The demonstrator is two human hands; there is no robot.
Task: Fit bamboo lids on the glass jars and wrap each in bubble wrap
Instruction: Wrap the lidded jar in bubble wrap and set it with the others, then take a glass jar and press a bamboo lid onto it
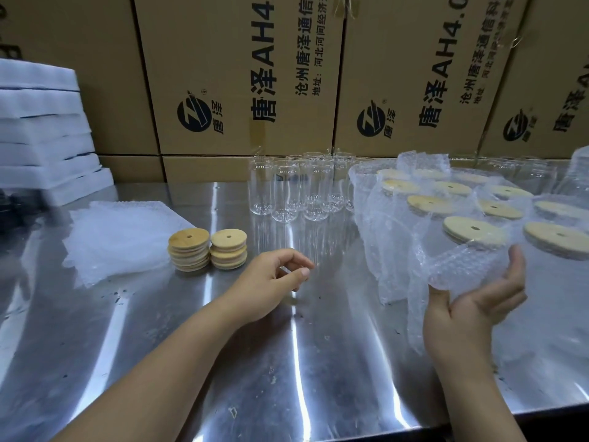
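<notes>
Fingers (518, 263) of right hand (471, 309) spread, palm up, under loose bubble wrap (459, 266); left hand (271, 282) loosely curled, holding nothing | table (287, 362) | lidded jars (471, 229) right, amid wrap, individually wrapped or not unclear | bare jars (287, 189) centre need lids | spare lids (207, 250) stacked centre-left

Even, cool indoor light falls from overhead. The steel counter (255, 362) throws back long white streaks of glare running toward the camera, with soft reflections of the glass jars (287, 189). Shadows are faint. The wide lens bends the cardboard boxes (223, 43) outward at the edges, and the left corners go soft and smeared
</notes>
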